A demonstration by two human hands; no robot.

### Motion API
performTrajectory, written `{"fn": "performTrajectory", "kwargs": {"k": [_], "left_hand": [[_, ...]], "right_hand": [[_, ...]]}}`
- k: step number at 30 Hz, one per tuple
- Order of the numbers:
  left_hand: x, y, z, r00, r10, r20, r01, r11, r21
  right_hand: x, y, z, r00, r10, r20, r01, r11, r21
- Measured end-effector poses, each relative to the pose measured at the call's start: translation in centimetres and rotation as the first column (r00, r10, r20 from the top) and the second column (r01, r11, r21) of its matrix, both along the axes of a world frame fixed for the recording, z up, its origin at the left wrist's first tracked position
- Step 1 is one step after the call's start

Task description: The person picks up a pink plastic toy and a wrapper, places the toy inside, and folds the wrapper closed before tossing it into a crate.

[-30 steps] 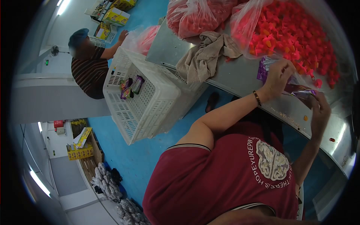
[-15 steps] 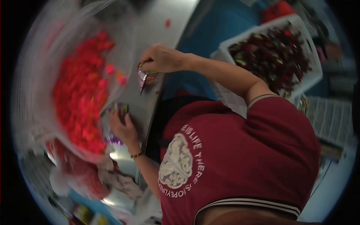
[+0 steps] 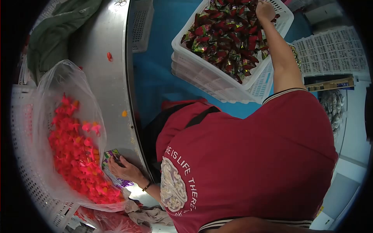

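My left hand [image 3: 126, 171] lies over a small stack of flat green and purple printed packets [image 3: 109, 154] on the metal table, thumb apart and fingers stretched. Just beyond those fingers is a clear plastic bag [image 3: 70, 73] holding many small bright pink-red pieces [image 3: 77, 159], some with orange parts. Out to the right, my right hand [image 3: 265, 11] is over the far side of a white plastic basket [image 3: 178, 42] heaped with dark red and green shiny packets [image 3: 229, 35]. Its fingers are drawn together among the packets; what they hold is hidden at the frame's top edge.
The metal table [image 3: 101, 85] carries one loose red piece [image 3: 109, 56] and an orange one [image 3: 124, 113]. Dark green cloth [image 3: 58, 35] lies at its far end, grey cloth [image 3: 151, 215] at the near end. Perforated crates [image 3: 334, 50] stand on the right.
My right hand has swung from above the table, where it held a shiny packet, to the basket. My left hand stays on the flat packets. The whole view has turned to the right.
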State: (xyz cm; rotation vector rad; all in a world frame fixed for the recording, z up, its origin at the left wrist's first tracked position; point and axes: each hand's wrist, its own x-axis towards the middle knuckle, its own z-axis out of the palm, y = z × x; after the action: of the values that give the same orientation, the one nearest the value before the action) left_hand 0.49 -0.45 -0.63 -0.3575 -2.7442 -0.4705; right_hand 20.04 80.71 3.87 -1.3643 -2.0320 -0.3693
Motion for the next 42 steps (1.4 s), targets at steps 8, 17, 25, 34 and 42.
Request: {"fn": "performTrajectory", "kwargs": {"k": [8,17,25,34,42], "left_hand": [[-0.5,0.2,-0.4,1.000,-0.029,-0.010,0.029,0.998,0.048],[-0.5,0.4,1.2,0.996,0.083,0.014,-0.083,0.996,0.044],[-0.3,1.1,1.0,0.982,0.191,0.015,-0.191,0.974,0.120],[-1.5,1.1,2.1,0.965,0.246,0.088,-0.243,0.969,-0.043],[-2.3,2.2,2.6,0.968,0.244,0.059,-0.220,0.936,-0.273]], "right_hand": [[2.3,-7.2,-3.5,0.939,-0.106,0.327,0.248,0.867,-0.432],[-15.2,-26.1,2.1,0.611,0.633,0.475,-0.388,0.762,-0.518],[-30.3,-56.4,-0.3,-0.363,0.908,-0.210,-0.858,-0.414,-0.305],[-32.9,-62.5,-2.5,-0.415,0.909,0.032,-0.884,-0.395,-0.251],[-32.0,-62.4,-1.3,-0.418,0.897,-0.143,-0.888,-0.437,-0.144]]}}
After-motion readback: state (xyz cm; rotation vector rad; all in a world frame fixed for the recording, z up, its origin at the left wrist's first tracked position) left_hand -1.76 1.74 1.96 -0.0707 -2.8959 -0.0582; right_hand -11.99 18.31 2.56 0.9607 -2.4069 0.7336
